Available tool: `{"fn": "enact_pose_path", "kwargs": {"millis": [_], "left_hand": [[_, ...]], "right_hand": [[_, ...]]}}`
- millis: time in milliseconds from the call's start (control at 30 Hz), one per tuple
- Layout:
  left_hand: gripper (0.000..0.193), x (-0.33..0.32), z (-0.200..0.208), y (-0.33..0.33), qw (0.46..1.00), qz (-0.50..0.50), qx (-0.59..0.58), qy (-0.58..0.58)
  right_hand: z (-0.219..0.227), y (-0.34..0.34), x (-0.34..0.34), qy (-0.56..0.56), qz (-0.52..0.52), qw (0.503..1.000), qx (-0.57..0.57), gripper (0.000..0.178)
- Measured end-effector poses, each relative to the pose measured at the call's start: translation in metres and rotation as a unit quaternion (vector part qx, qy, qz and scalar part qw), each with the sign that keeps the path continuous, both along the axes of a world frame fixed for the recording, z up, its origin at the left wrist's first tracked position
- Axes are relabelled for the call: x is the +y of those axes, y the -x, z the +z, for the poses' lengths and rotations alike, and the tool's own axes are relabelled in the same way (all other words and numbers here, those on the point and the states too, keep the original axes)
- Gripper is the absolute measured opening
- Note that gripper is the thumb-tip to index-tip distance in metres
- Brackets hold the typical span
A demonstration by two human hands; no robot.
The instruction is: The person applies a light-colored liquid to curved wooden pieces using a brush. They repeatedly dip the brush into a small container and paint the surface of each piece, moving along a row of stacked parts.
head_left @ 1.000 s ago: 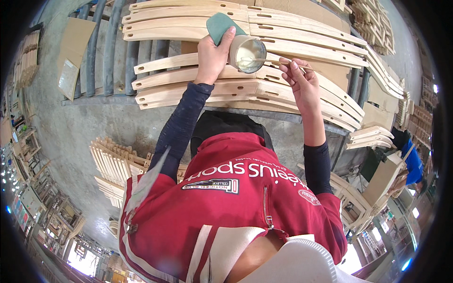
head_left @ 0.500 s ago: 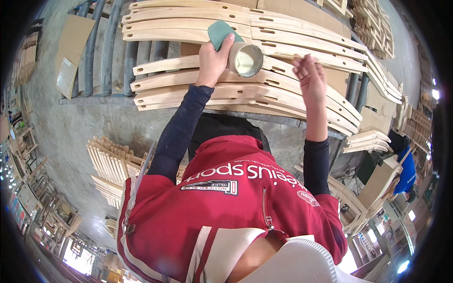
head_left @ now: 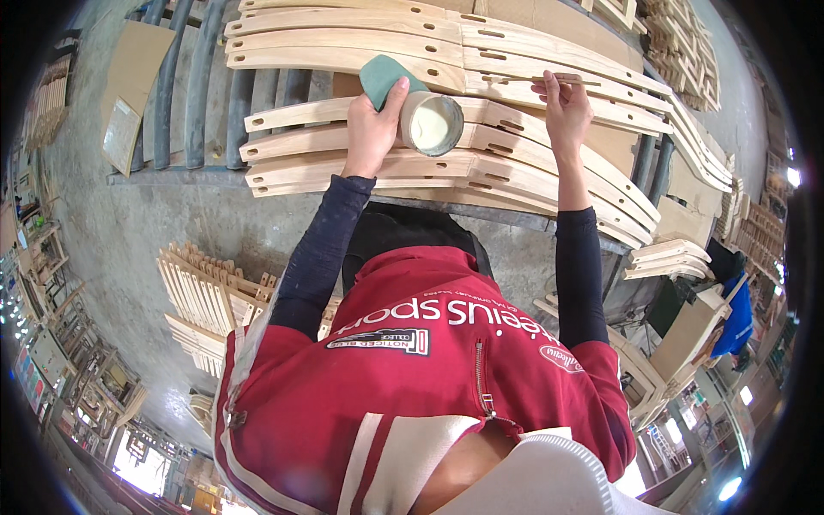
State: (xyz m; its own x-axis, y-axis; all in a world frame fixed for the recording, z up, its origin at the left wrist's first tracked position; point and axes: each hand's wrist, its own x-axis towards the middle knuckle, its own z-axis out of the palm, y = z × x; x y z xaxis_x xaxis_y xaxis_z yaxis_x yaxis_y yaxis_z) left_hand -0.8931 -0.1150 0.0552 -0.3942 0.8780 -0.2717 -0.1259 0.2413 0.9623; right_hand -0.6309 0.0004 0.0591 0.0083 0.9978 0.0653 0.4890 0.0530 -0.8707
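Note:
My left hand (head_left: 369, 133) is closed around a small cup (head_left: 457, 139), tipped so that its pale cream liquid (head_left: 431, 127) shows. A flat green piece (head_left: 386, 81) with a rounded end lies between the fingers and thumb of that hand, against the cup. Between the fingertips of my right hand (head_left: 566, 116) is a thin stick (head_left: 513, 79), held nearly level; whether its tip has bristles cannot be made out. The stick passes over a curved wooden slat (head_left: 592, 105) with oval slots. More slotted slats (head_left: 352, 139) lie in rows below both hands.
Dark metal bars (head_left: 199, 94) and brown cardboard (head_left: 549, 30) support the slats. A cardboard sheet (head_left: 142, 64) leans at the left. Stacked wooden parts (head_left: 206, 296) stand on the floor to the lower left, and a short slat stack (head_left: 669, 257) sits at the right.
My left hand has shifted slightly left and down with the cup and green piece. My right hand has moved up, over the farther slats, and the stick now lies sideways.

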Motion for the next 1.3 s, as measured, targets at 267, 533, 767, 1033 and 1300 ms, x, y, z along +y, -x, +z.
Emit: {"fn": "enact_pose_path", "kwargs": {"millis": [267, 533, 767, 1033, 1300], "left_hand": [[0.034, -0.007, -0.007, 0.004, 1.000, 0.011, -0.010, 0.012], [0.037, -0.012, -0.008, 0.008, 1.000, 0.020, -0.020, 0.006], [0.039, -0.019, -0.010, 0.015, 0.999, 0.042, 0.003, 0.024], [0.041, -0.020, -0.008, 0.015, 0.999, 0.042, 0.021, 0.018], [0.040, -0.015, -0.006, 0.014, 0.999, 0.051, 0.005, 0.001]], "right_hand": [[0.000, -0.003, 0.002, 0.006, 0.001, 1.000, -0.024, 0.023], [-0.004, 0.018, 0.003, -0.010, 0.042, 0.995, -0.088, 0.022], [0.009, 0.014, 0.005, -0.050, 0.089, 0.970, -0.219, 0.017], [0.007, 0.022, 0.006, -0.047, 0.105, 0.979, -0.171, 0.015], [0.004, 0.029, 0.005, -0.073, 0.147, 0.980, -0.114, 0.017]]}}
